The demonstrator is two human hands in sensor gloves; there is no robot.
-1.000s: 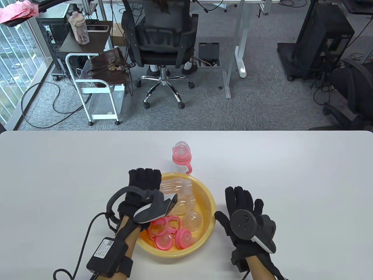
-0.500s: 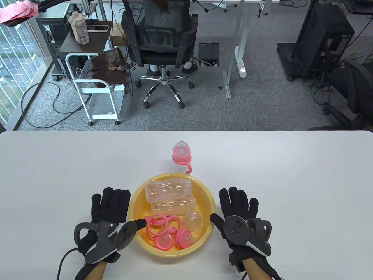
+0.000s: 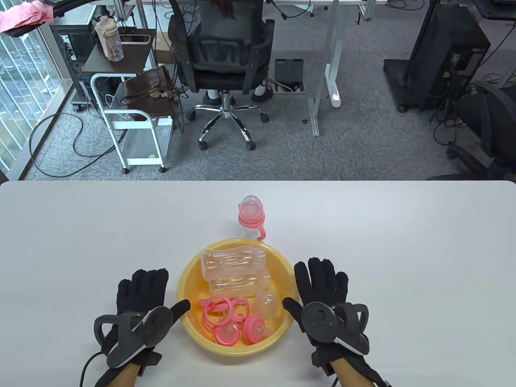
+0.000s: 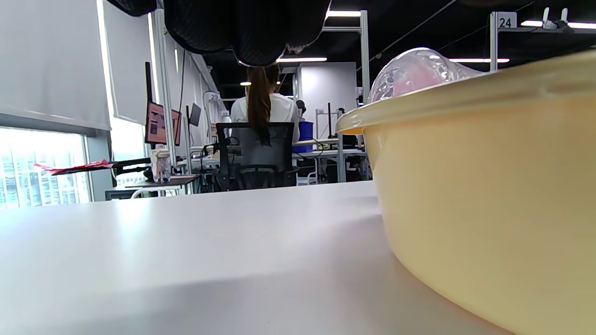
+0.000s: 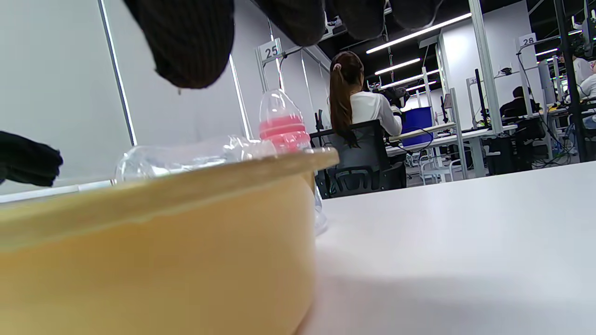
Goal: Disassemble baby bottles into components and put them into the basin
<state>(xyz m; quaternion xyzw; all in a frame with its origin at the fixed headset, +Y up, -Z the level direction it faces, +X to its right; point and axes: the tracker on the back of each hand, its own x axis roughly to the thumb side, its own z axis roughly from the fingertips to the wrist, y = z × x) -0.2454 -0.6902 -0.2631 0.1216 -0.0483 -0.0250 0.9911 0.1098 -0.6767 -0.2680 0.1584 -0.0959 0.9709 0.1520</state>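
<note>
- We are resting our left hand [image 3: 139, 300] flat on the surface [image 3: 403, 250] just left of the yellow basin [image 3: 187, 278], its grip spread and holding nothing, the thumb lying close to the rim.
- We are resting our right hand [image 3: 322, 290] the same way just right of the basin, fingers straight and empty.
- The basin is already holding clear bottle bodies [image 3: 234, 262], pink handle rings [image 3: 219, 308] and pink collars [image 3: 254, 328].
- One assembled bottle [image 3: 251, 211] is standing upright beyond the far rim of the basin, its long axis vertical, clear cap on top, pink collar beneath, pink handle pointing back toward the basin.
- We are judging that this bottle is what remains, and it is lying straight ahead of both hands, past the basin, a touch right of its centre.
- That is putting our right hand slightly nearer; either hand is needing to reach forward around or over the basin to take it.
</note>
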